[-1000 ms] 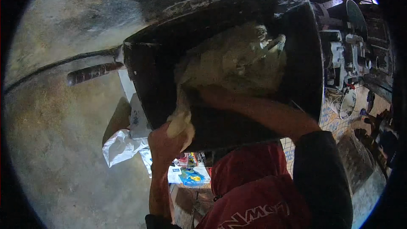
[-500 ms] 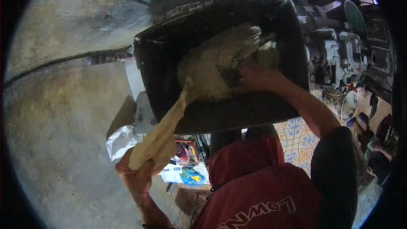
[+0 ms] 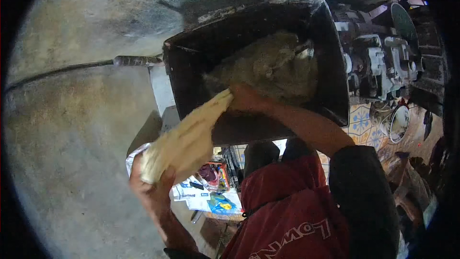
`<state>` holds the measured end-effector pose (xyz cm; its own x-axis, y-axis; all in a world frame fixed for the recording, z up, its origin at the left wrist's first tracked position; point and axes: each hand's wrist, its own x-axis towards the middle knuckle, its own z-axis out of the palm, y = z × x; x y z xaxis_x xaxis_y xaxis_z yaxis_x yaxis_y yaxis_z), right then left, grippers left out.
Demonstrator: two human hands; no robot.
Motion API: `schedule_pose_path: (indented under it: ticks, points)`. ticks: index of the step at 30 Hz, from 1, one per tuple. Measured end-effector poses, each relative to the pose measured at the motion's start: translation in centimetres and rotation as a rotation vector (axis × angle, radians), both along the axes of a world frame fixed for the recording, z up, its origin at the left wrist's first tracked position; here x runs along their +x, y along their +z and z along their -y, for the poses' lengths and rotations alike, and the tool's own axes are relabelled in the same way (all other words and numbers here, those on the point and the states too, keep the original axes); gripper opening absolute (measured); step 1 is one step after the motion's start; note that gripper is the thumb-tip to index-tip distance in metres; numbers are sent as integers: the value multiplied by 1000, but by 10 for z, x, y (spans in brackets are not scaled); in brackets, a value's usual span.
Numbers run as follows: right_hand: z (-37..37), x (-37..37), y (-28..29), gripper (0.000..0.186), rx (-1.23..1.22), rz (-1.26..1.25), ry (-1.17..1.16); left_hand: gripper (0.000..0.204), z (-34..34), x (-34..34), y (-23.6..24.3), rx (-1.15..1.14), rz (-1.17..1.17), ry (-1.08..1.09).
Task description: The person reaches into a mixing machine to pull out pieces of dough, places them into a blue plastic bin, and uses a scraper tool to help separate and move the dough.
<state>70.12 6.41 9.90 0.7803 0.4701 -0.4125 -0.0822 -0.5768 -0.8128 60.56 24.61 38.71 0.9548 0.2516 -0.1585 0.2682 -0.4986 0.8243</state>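
My left hand (image 3: 149,178) grips the lower end of a long strip of pale dough (image 3: 184,141), stretched slantwise in front of the dark trough. At its upper end my right hand (image 3: 245,98) closes on the narrow tip, over the trough's near left part; its fingers are partly hidden. The rest of the dough (image 3: 285,67), a large lumpy mass, lies inside the deep black trough (image 3: 335,62). A light, shiny piece shows at the right of that mass. From the picture I cannot tell whether the strip still joins it.
Grey machinery (image 3: 381,64) adjoins the trough's right side. A dark bar (image 3: 136,61) juts from its left along the stained wall (image 3: 81,129). Below lie packets and papers (image 3: 206,199). A white bucket (image 3: 398,122) stands on patterned tiles, and part of another person (image 3: 407,201) shows at right.
My right hand has moved left from the dough mass to the strip's upper end. The strip looks shorter and wider, and its link to the mass no longer shows.
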Motion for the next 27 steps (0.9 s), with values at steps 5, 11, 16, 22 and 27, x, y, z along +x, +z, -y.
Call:
schedule_pose_path:
  ticks: [5, 11, 16, 22, 27]
  points:
    - [28, -6, 44, 33, 611, -202, -473, 88, 0, 29, -92, 293, 10, -620]
    - [19, 16, 62, 31, 304, -354, -391, 100, 48, 56, -263, 549, 307, -434]
    - [19, 13, 64, 44, 418, -58, -707, 76, 58, 115, -269, 45, 22, -258]
    - [101, 11, 127, 57, 332, -220, -490, 38, 42, 138, -212, 566, 193, -578]
    - [162, -20, 157, 59, 135, -130, -463, 39, -21, 166, -113, 126, 160, -263]
